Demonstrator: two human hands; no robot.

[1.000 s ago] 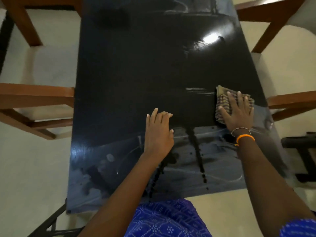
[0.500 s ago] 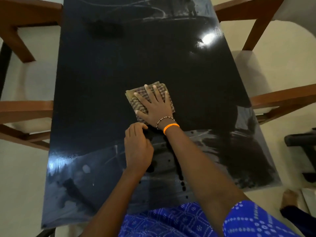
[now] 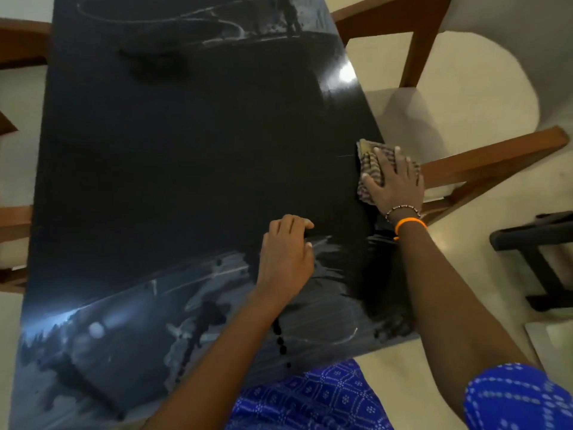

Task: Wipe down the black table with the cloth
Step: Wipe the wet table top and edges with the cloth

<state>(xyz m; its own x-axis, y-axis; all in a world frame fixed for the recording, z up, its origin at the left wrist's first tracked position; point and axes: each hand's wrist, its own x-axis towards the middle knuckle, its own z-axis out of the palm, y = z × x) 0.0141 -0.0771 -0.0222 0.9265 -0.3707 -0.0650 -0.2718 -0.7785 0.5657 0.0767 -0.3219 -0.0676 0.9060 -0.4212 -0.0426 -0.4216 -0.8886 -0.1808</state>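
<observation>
Cloth [image 3: 369, 169], checked, folded, sits at the worktop [image 3: 192, 144] right edge, 3 o'clock, pinned flat under the right hand [image 3: 395, 181], fingers spread, palm pressing, not gripping. Half a second ago it was mid-worktop; stroke has run out to the edge. Middle band looks clean; smears remain near 6 and 12 o'clock. Left hand [image 3: 286, 259] braces at centre, fingers curled, empty. Wooden chairs [image 3: 490, 159] flank both sides; nothing blocks.

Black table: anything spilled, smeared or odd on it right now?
Yes. The glossy black table carries grey, streaky smears across its near end, with dark drips running toward the near edge. Faint curved streaks mark the far end. The right hand presses the checked brown cloth at the right edge.
</observation>
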